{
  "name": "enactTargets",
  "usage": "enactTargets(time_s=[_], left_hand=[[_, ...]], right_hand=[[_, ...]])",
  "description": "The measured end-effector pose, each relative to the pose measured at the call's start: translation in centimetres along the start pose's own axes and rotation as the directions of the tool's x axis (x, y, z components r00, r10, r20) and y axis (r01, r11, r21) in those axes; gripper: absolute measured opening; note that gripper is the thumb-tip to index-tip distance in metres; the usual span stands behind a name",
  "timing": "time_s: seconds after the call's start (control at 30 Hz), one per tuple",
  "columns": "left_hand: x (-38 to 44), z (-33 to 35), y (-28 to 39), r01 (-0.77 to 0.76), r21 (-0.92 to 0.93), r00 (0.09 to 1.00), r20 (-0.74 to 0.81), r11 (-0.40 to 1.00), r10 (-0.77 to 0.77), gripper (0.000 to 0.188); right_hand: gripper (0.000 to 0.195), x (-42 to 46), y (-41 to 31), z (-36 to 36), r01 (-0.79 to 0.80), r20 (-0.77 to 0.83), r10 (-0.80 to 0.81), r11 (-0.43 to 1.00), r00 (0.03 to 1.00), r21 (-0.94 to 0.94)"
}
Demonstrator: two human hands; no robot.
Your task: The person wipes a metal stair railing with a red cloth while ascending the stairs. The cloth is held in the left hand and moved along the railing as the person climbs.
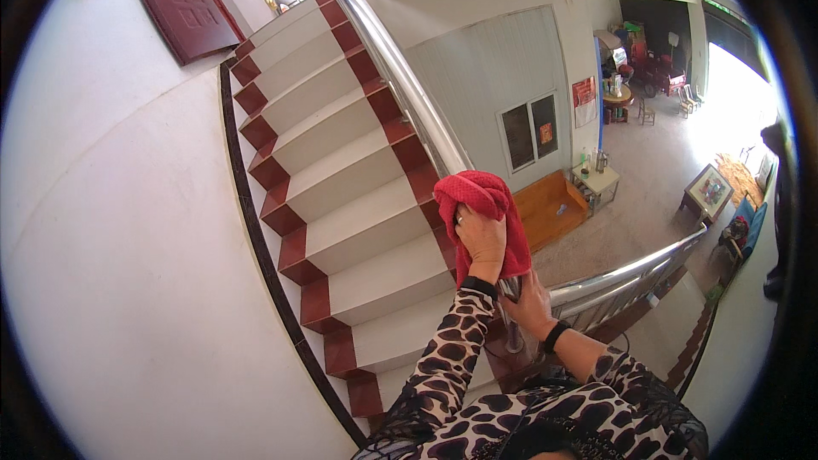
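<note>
My left hand [479,236], with a ring on one finger, presses a red textured cloth [489,191] over the stainless-steel handrail [441,137] of the staircase. The cloth wraps over the rail and hangs down on its right side. Just below it, my right hand [532,306] grips the metal railing near its lower end, by the upright post [513,335]. Part of its fingers is hidden behind the rail and the cloth.
White stair treads [358,182] with dark red tile edges climb toward a red door [185,6]. A white wall [121,204] runs along the left. Another steel railing [629,271] slopes off right. On the floor below stand a wooden bench [549,211] and a small table [595,180].
</note>
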State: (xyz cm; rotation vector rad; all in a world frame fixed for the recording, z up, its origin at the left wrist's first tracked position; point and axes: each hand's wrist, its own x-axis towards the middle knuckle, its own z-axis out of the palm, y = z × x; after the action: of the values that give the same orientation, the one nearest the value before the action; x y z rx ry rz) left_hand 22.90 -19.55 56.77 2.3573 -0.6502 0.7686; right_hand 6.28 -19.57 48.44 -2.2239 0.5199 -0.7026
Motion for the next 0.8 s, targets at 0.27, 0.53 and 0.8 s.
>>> enactTargets(time_s=[0.27, 0.53, 0.8], left_hand=[[-3.8, 0.5, -2.5, -0.160, -0.107, 0.987, -0.017, 0.981, 0.159, 0.055], [-13.1, -1.3, -3.6, -0.107, -0.268, 0.985, 0.099, 0.958, 0.138, 0.037], [-9.7, -1.3, -2.8, 0.014, -0.395, 0.994, 0.107, 0.919, 0.031, 0.044]], right_hand=[[0.062, 0.8, 0.3, 0.3, 0.188, -0.040, -0.188, 0.982, 0.981, -0.020], [0.066, 0.1, 3.8, 2.8, 0.202, -0.122, -0.187, 0.972, 0.975, 0.124], [0.061, 0.5, 4.1, 2.6, 0.367, -0.023, -0.376, 0.914, 0.926, -0.174]])
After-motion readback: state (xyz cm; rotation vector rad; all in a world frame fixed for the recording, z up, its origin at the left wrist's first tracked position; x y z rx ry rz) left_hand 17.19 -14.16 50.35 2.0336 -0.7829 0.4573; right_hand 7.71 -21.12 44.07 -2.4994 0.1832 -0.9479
